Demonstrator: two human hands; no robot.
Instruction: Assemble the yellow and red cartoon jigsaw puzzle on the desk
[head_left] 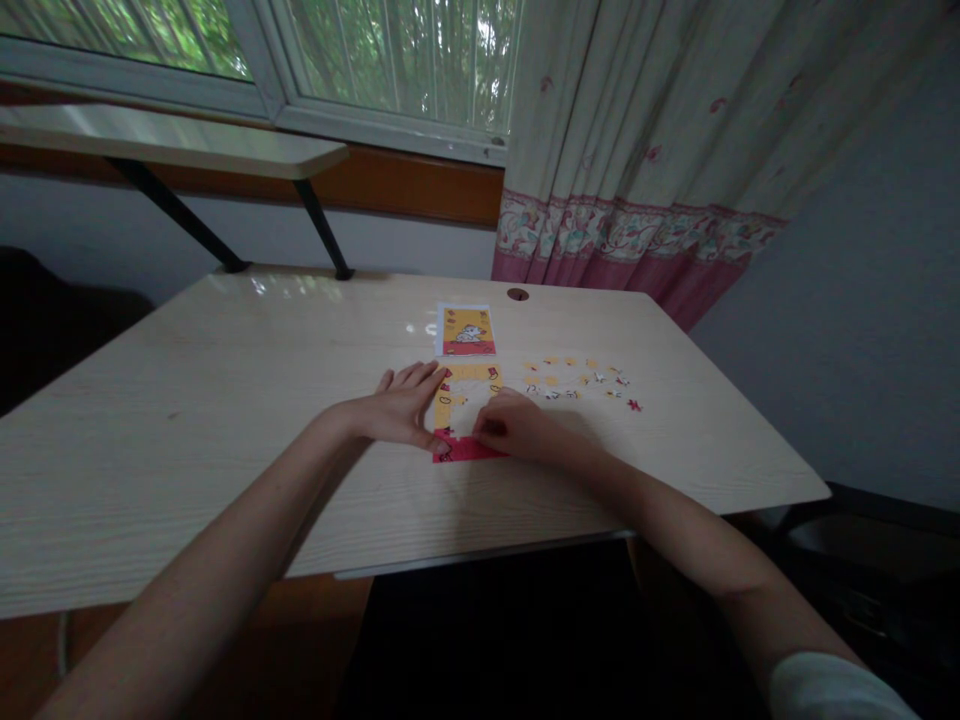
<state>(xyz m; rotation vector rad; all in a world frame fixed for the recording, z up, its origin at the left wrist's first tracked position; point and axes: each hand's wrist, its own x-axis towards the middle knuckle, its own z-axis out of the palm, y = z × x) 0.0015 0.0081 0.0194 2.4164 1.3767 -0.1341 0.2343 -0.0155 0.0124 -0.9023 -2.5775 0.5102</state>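
Note:
A partly filled jigsaw puzzle [466,448] lies flat on the desk, with yellow edges along the top and sides and a red strip along the bottom. Its middle is pale, with a small yellowish piece in it. My left hand [401,408] rests with fingers spread along the puzzle's left edge, thumb near the lower left corner. Over the lower right part, my right hand [514,425] has its fingers curled together; what they hold, if anything, is hidden. Just above the puzzle lies a picture card [466,332] showing a white animal on yellow and red.
Loose puzzle pieces [571,380], several of them, are scattered to the right, with a red piece [634,405] at their near end. The wooden desk [225,400] carries a raised shelf [172,140] at the back left. A curtain [622,230] hangs behind the desk's right side.

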